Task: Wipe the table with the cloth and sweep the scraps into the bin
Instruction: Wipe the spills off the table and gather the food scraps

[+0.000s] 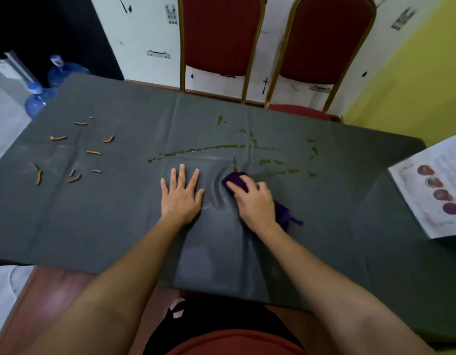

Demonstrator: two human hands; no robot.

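Observation:
A dark grey tablecloth (119, 213) covers the table. My right hand (252, 198) presses a purple cloth (236, 179) onto it at the centre, fingers curled over the cloth's top; the cloth's tail (286, 216) sticks out behind my wrist. The tablecloth bunches into folds just left of the cloth. My left hand (180, 193) lies flat on the tablecloth beside it, fingers spread and straight. Green liquid streaks (201, 150) run across the tablecloth beyond both hands. Several orange scraps (93, 152) are scattered at the far left. No bin is in view.
Two red chairs with gold frames (221, 34) stand behind the table's far edge. A printed sheet with pictures (432, 190) lies at the right edge. Blue water bottles (38, 98) stand on the floor at the far left.

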